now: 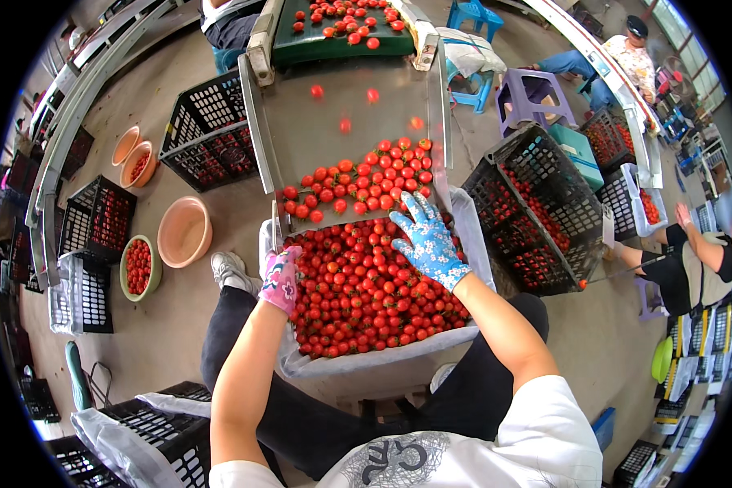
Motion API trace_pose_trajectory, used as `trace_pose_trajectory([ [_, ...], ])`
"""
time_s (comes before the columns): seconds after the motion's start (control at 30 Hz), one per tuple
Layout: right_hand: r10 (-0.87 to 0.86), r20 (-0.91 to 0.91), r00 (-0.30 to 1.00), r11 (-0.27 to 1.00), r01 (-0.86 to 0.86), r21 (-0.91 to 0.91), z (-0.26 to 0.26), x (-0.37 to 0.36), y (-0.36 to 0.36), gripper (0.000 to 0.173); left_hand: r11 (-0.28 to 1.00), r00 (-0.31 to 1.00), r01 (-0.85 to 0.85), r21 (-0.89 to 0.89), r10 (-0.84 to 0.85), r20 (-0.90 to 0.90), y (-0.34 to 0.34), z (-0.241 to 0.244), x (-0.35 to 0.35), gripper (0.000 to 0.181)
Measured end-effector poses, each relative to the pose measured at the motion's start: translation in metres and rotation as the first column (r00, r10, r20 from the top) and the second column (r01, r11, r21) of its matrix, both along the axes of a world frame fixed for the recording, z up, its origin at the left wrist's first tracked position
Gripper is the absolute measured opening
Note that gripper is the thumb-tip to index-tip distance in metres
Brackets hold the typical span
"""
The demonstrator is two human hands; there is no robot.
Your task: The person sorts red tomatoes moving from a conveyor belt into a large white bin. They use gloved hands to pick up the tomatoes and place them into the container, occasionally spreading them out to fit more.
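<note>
A lined crate (323, 366) full of red cherry tomatoes (366, 293) stands between my knees. Above its far edge a metal chute (305, 134) carries more loose tomatoes, several of them blurred in motion below the green conveyor belt (341, 52). My right hand (427, 241), in a blue flowered glove, lies with spread fingers over the crate's far right part, fingertips at the lowest tomatoes on the chute. In a pink flowered glove, my left hand (282, 277) is at the crate's left rim beside the chute's lower corner; its fingers are partly hidden.
Black crates with tomatoes stand left (210, 134) and right (537, 210) of the chute. An empty orange basin (185, 232) and a green bowl of tomatoes (139, 268) are on the floor at left. Purple stool (534, 97) at upper right; other people sit farther off.
</note>
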State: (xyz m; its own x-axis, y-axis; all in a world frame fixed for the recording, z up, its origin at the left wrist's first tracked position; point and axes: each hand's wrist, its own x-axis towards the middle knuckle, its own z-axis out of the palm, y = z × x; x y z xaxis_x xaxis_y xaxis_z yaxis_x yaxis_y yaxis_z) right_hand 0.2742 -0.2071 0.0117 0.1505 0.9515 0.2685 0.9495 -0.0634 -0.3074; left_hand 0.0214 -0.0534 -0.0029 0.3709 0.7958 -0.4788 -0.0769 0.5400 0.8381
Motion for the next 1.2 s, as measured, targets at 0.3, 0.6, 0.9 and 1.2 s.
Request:
trace_pose_trajectory([
  [0.3, -0.180, 0.005, 0.984, 0.948, 0.173, 0.268, 0.030, 0.054, 0.060, 0.021, 0.999, 0.997, -0.038, 0.009, 0.038, -0.072, 0.004, 0.004, -0.001, 0.042],
  [0.6, -0.193, 0.291, 0.937, 0.981, 0.192, 0.031, 0.022, 0.079, 0.106, 0.030, 0.998, 0.989, -0.055, 0.022, 0.058, -0.135, 0.004, -0.001, 0.002, 0.042],
  [0.9, -0.201, 0.309, 0.930, 0.976, 0.219, -0.022, 0.016, 0.073, 0.102, 0.044, 0.999, 0.987, -0.046, 0.023, 0.049, -0.155, 0.001, 0.000, -0.002, 0.041],
  [1.2, -0.198, 0.232, 0.952, 0.977, 0.211, -0.035, 0.018, 0.074, 0.101, 0.030, 0.999, 0.987, -0.037, 0.014, 0.038, -0.158, 0.000, -0.004, 0.002, 0.040],
])
